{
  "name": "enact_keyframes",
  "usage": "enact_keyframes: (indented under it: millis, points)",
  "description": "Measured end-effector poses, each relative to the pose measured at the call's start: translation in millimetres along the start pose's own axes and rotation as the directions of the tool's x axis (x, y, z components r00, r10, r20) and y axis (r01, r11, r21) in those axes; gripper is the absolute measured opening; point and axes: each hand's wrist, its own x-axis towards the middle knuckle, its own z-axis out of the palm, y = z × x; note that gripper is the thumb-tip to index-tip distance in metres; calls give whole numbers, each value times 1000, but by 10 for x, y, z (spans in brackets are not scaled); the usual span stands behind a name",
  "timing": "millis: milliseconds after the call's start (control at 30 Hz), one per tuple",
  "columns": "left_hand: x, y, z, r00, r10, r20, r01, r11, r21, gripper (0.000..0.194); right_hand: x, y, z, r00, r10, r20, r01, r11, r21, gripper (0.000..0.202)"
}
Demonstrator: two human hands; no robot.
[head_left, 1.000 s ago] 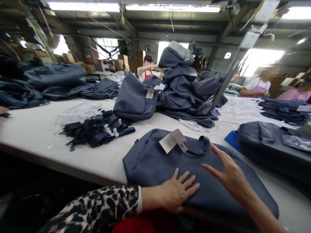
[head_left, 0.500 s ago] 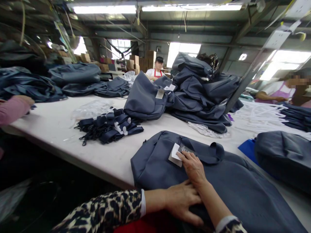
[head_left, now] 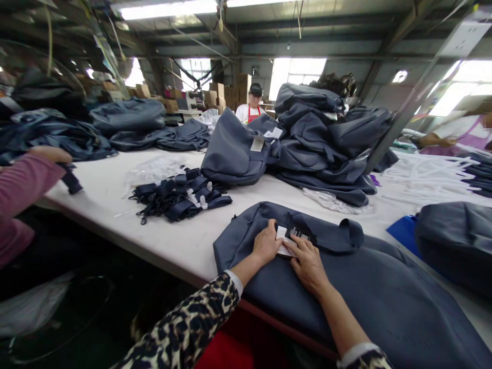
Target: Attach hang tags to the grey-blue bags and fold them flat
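Here the bag (head_left: pixel 346 289) lies before us on the table (head_left: pixel 180 243), our left hand (head_left: pixel 265 244) closed on the tag's (head_left: pixel 282 232) edge and our right hand (head_left: pixel 310 265) touching it, whether pinching we cannot tell. We judge the bag soft, light and slightly slick, best lifted by its handle (head_left: pixel 348 244); the tag, likely thin and easily creased, wants holding at its edges.

**Head camera, one view, worn**

We look from the wearer's head, forward and down across the near edge of the tabletop (head_left: pixel 184 241). Close range: left hand (head_left: pixel 266 243) and right hand (head_left: pixel 308 262), low, right of centre. Far range: we take in the windows (head_left: pixel 298 76) and, at top, a ceiling light (head_left: pixel 169 9).
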Motion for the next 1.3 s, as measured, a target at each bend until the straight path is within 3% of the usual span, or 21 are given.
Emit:
enact_keyframes:
  millis: [67, 133, 233, 400, 667, 967, 1100, 1167, 1300]
  points:
    - [-9, -81, 66, 1000, -16, 11, 17, 999, -50, 52, 13, 103, -8, 999, 44, -28, -41, 994, 98, 50]
    - [0, -138, 100, 999, -26, 21, 29, 993, -119, 50, 53, 218, -44, 983, 165, -75, -153, 977, 145, 42]
    - [35, -199, 119, 998, -34, 45, 44, 973, -228, 40, 163, 351, -128, 944, 317, -90, -305, 944, 124, 34]
    - [49, -225, 133, 993, -26, 119, 70, 924, -377, 17, 349, 369, -233, 927, 374, -15, -374, 927, 27, 27]
    - [28, -188, 135, 983, -39, 177, 118, 879, -461, 13, 366, 212, -235, 925, 378, 38, -378, 926, -17, 25]
    - [52, -245, 173, 984, -50, 172, 127, 875, -467, 15, 325, 57, -43, 944, 330, 11, -330, 942, 63, 27]
    - [61, -294, 206, 984, -58, 167, 128, 887, -443, 19, 282, 63, -195, 930, 361, 69, -364, 931, 38, 27]
    - [62, -311, 217, 984, -62, 166, 129, 891, -435, 17, 257, 93, -319, 912, 385, 145, -387, 922, -14, 36]
    - [70, -329, 238, 984, -69, 163, 133, 896, -423, 16, 279, 98, -627, 899, 337, 281, -354, 935, 10, 27]
